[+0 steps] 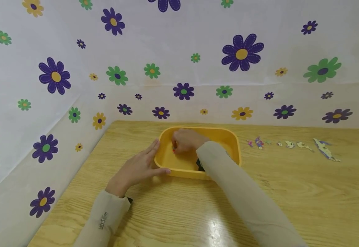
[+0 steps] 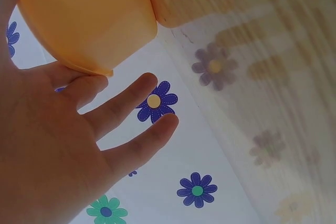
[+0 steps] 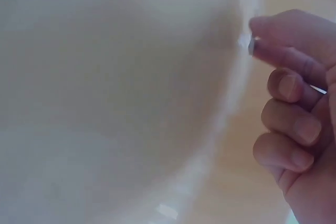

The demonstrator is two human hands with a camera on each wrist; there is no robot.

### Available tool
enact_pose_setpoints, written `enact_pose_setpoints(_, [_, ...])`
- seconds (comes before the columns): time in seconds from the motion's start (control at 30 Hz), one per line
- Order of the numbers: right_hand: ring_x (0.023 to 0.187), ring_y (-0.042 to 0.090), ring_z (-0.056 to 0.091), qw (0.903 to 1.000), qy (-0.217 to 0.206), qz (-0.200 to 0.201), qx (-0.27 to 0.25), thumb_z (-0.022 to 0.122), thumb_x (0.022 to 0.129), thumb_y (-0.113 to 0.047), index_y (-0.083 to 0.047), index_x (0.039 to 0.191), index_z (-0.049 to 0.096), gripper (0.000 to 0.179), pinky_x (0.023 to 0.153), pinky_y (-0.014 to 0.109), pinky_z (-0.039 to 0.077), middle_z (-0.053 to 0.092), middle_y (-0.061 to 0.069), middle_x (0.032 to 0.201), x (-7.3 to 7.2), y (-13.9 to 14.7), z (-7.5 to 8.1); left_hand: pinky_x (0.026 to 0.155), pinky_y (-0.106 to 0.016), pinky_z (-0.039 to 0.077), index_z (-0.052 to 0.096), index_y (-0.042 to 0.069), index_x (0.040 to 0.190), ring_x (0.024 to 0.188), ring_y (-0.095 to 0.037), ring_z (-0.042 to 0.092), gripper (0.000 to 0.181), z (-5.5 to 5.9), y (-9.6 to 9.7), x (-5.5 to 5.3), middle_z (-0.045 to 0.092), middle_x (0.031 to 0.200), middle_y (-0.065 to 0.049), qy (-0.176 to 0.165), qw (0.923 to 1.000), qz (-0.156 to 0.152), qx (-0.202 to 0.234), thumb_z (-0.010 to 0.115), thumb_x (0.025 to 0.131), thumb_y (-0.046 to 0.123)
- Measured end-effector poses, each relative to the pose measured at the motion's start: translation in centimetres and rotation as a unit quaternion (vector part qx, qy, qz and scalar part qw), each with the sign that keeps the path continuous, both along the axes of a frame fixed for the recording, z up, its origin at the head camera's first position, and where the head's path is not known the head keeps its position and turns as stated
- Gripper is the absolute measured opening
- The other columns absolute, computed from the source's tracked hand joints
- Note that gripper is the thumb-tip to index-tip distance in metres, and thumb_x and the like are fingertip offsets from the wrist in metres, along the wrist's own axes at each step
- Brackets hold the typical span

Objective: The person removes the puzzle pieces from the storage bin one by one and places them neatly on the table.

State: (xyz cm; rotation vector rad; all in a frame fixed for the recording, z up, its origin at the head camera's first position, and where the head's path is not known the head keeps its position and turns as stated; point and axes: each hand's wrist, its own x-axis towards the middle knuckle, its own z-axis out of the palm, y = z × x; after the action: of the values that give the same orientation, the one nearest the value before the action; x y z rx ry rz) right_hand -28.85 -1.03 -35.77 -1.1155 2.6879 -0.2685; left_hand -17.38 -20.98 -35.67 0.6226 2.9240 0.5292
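Observation:
A yellow plastic basin (image 1: 185,173) stands on the wooden table. My right hand (image 1: 187,140) is down inside it, near the left end. Thumb and forefinger pinch a small thin piece (image 3: 252,45), seen edge-on in the right wrist view; the other fingers curl into the palm. A bit of red (image 1: 174,150) shows at the fingertips in the head view, too small to make out. My left hand (image 1: 136,168) touches the basin's left side, thumb along the front rim and fingers extended. In the left wrist view its fingers are spread below the basin wall (image 2: 94,19).
Right of the basin, several small flat cut-out pieces (image 1: 289,144) lie in a loose row, with a larger elongated one (image 1: 326,150) at the end. A flower-printed white cloth (image 1: 167,73) hangs behind and to the left of the table (image 1: 290,192).

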Motion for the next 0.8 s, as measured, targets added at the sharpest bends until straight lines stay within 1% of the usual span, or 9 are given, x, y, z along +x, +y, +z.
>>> enact_pose_setpoints(0.07, [0.088,0.021,0.060,0.9999,-0.003,-0.003,-0.011,0.074,0.093,-0.023,-0.006,0.106,0.078,0.021,0.088,0.031,0.054,0.071,0.004,0.098,-0.2,0.0,0.1,0.116,-0.053,0.031,0.018,0.003,0.160,0.148,-0.038,0.028,0.104,0.0,0.0,0.0,0.014,0.167,-0.014,-0.001,1.0000,-0.001,0.001,0.066,0.090,0.063])
enact_pose_setpoints(0.17, [0.085,0.020,0.059,0.9997,0.001,-0.009,-0.025,0.073,0.092,-0.022,-0.007,0.107,0.078,0.022,0.083,0.031,0.053,0.071,0.004,0.097,-0.3,0.2,0.8,0.116,-0.054,0.031,0.018,0.003,0.161,0.148,-0.038,0.027,0.104,-0.1,-0.1,0.1,0.014,0.167,-0.013,-0.004,1.0000,0.001,0.003,0.066,0.090,0.063])
enact_pose_setpoints(0.23, [0.086,0.021,0.058,0.9994,0.008,-0.008,-0.031,0.073,0.091,-0.022,-0.007,0.107,0.078,0.022,0.082,0.032,0.053,0.070,0.004,0.096,-0.3,0.6,1.6,0.116,-0.054,0.032,0.018,0.003,0.161,0.148,-0.038,0.027,0.105,-0.1,-0.1,0.1,0.013,0.167,-0.013,-0.005,1.0000,0.002,0.003,0.066,0.090,0.064])
enact_pose_setpoints(0.37, [0.089,0.023,0.056,0.9990,0.018,-0.008,-0.040,0.072,0.091,-0.020,-0.006,0.108,0.077,0.022,0.085,0.034,0.052,0.068,0.006,0.096,0.0,1.8,3.6,0.115,-0.055,0.032,0.018,0.003,0.161,0.148,-0.039,0.028,0.105,0.0,0.1,0.0,0.014,0.167,-0.012,-0.005,1.0000,0.001,0.002,0.066,0.090,0.064])
enact_pose_setpoints(0.53, [0.088,0.025,0.056,0.9985,0.019,-0.015,-0.049,0.071,0.093,-0.018,-0.004,0.108,0.076,0.022,0.083,0.035,0.053,0.068,0.008,0.096,0.5,3.8,6.0,0.116,-0.055,0.031,0.018,0.006,0.161,0.149,-0.038,0.027,0.105,0.0,0.2,0.0,0.013,0.168,-0.011,-0.008,0.9999,0.008,0.000,0.065,0.089,0.066])
enact_pose_setpoints(0.67, [0.091,0.026,0.055,0.9980,0.036,-0.026,-0.046,0.071,0.093,-0.019,-0.005,0.107,0.076,0.021,0.086,0.037,0.052,0.067,0.008,0.096,0.9,5.3,7.4,0.117,-0.055,0.030,0.018,0.005,0.161,0.149,-0.037,0.027,0.106,0.0,0.1,0.1,0.013,0.168,-0.011,-0.008,0.9999,0.010,-0.003,0.066,0.089,0.065])
enact_pose_setpoints(0.8, [0.090,0.027,0.054,0.9969,0.049,-0.041,-0.046,0.072,0.093,-0.020,-0.006,0.105,0.076,0.019,0.084,0.038,0.050,0.065,0.008,0.091,1.2,6.8,8.3,0.117,-0.055,0.030,0.018,0.004,0.161,0.149,-0.037,0.027,0.106,0.0,0.0,0.1,0.014,0.167,-0.012,-0.006,0.9999,0.009,-0.001,0.067,0.089,0.064])
